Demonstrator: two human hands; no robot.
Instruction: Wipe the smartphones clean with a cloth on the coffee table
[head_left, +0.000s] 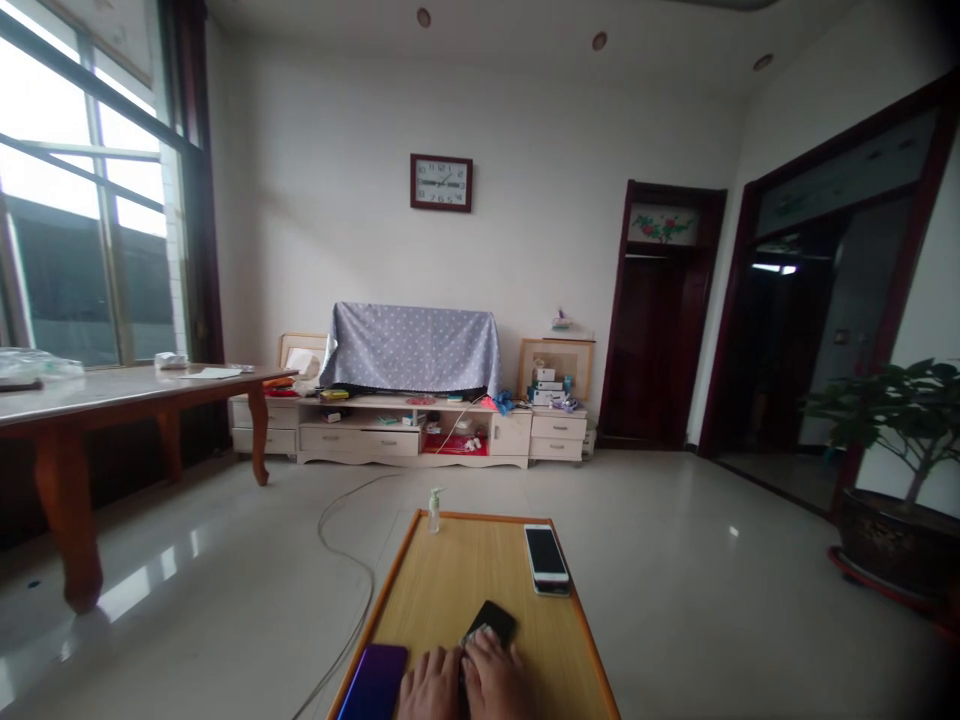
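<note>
A black phone (501,617) lies at a slant on the small wooden table (457,570), its lower part hidden under my hands. My right hand (495,680) is closed over a crumpled whitish wipe (484,634) and presses it on the phone. Beside it, my left hand (431,685) has curled fingers at the phone's lower left edge. A blue-purple phone (373,682) lies left of my left hand. Near the right edge rests a white phone (546,553) with a dark screen, on top of another flat item. A small clear pump bottle (434,512) stands at the far left corner.
A pale cable (367,570) runs along the floor left of the table. A larger table (187,385) stands at left, a low cabinet (360,440) with a cloth-covered object (416,345) by the far wall, and a potted plant (911,470) at right.
</note>
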